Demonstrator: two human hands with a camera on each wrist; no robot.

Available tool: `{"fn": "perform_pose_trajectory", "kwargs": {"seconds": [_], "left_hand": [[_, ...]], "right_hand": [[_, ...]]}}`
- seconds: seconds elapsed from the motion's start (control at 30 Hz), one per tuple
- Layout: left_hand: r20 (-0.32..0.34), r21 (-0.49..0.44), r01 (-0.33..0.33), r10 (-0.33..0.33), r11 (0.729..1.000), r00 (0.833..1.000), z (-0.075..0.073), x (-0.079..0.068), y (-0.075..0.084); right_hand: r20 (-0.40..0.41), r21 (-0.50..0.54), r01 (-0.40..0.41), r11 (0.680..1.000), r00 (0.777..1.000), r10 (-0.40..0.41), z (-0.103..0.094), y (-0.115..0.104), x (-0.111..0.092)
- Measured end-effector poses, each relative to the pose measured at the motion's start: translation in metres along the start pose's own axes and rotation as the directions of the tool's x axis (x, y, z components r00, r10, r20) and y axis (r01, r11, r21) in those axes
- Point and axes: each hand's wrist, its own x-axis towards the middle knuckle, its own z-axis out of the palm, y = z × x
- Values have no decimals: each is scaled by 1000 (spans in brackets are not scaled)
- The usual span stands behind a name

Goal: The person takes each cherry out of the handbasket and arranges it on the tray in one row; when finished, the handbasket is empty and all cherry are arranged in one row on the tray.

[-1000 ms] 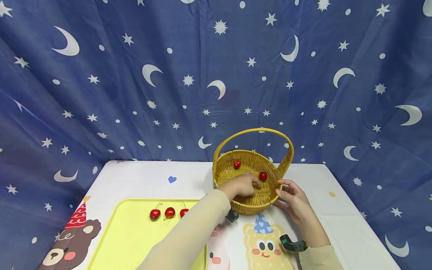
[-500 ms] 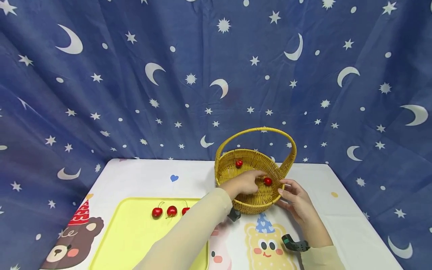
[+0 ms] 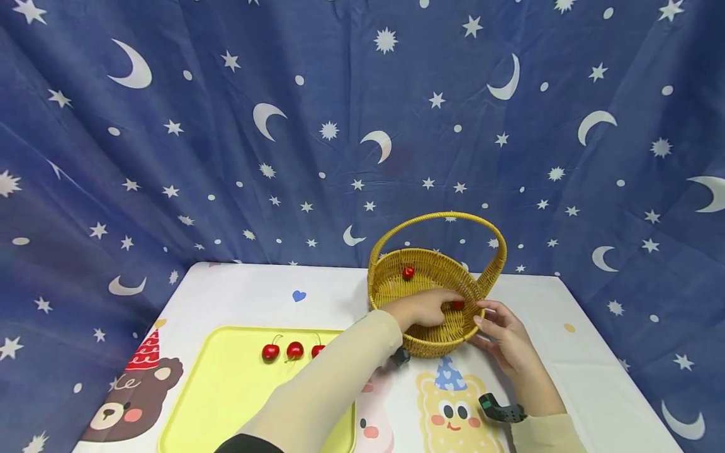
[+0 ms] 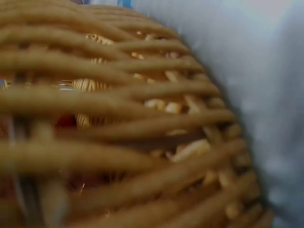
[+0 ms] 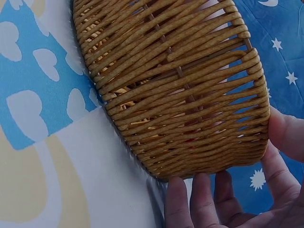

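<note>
A yellow wicker basket [image 3: 428, 346] with a tall arched handle stands at the back of the table. My left hand [image 3: 421, 308] reaches over its near rim, and the index finger and thumb pinch a red cherry [image 3: 457, 305] on the right side inside; fingers partly cover that cherry. Another cherry [image 3: 408, 272] lies near the back wall of the basket. On the right, my right hand [image 3: 501, 330] grips the basket rim, with thumb and fingers on its outer side in the right wrist view. Close-up weave [image 4: 118, 104] fills much of the left wrist view.
A yellow tray [image 3: 226, 390] lies at the front left, partly behind the left sleeve. Along its far side are a cherry with a stem [image 3: 270, 352], a middle cherry [image 3: 294, 350] and a half-covered cherry [image 3: 318, 350]. A blue star-and-moon curtain [image 3: 317, 157] hangs behind the table.
The cherry on the right inside the basket has shifted toward the right front. My left fingers have moved right and now cover part of it. The right hand stays on the rim.
</note>
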Motion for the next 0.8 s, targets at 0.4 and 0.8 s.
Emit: {"fn": "perform_pose_trajectory", "kwargs": {"seconds": [0.4,0.8], "left_hand": [[-80,81,-4,11,997,997,0,4,-2],[-295,-240,12,-84,971,952,-16,-17,7]], "right_hand": [[-6,-11,3,1000,1000,-3,1,-1,1],[-20,-10,-23,1000,1000,23,0,1,2]]}}
